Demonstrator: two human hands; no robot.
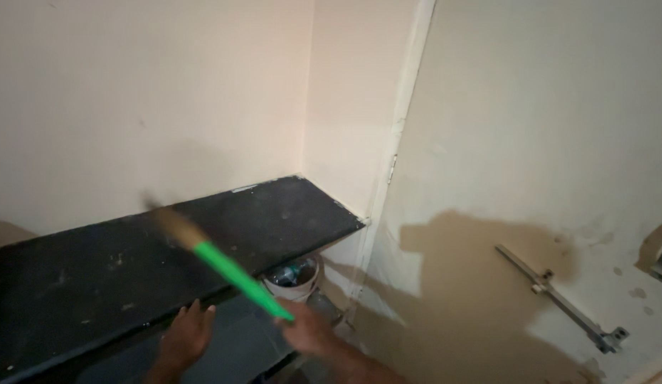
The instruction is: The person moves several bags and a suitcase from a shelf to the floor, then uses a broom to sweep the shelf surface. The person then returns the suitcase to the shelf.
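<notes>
Green-handled broom [231, 274] — the tool in hand, held at its lower end by the right hand [309, 331]. The handle runs up and to the left from that hand, and its brown bristle head [173, 222], blurred by motion, lies over the front part of the dark shelf [96, 284]. All positions below are given relative to that shelf.

Nearest the camera, below the shelf's front edge:
- Right hand: fingers clenched around the end of the green handle.
- Left hand [187, 336]: fingers spread and released, holding nothing; it sits just under the front edge of the shelf, and contact with the edge cannot be confirmed.

Under the shelf, toward its right end, a white bucket [294, 279] stands with some small items inside; they are too small to identify.

Shelf surface: a long black slab set into the corner. Pale dust, specks and smears show across most of it, thickest on the left part and thinner toward the far right corner.

Judged progress: sweeping of the shelf appears to be under way rather than finished — the bristles are over the middle stretch, and the dusty left part looks unswept. No pile of gathered dirt is visible.

To the right of the shelf, a cream door [530, 142] carries a large brown patch and a slanted metal bar latch [558, 299]. Behind the shelf rises the plain cream wall [146, 99].
</notes>
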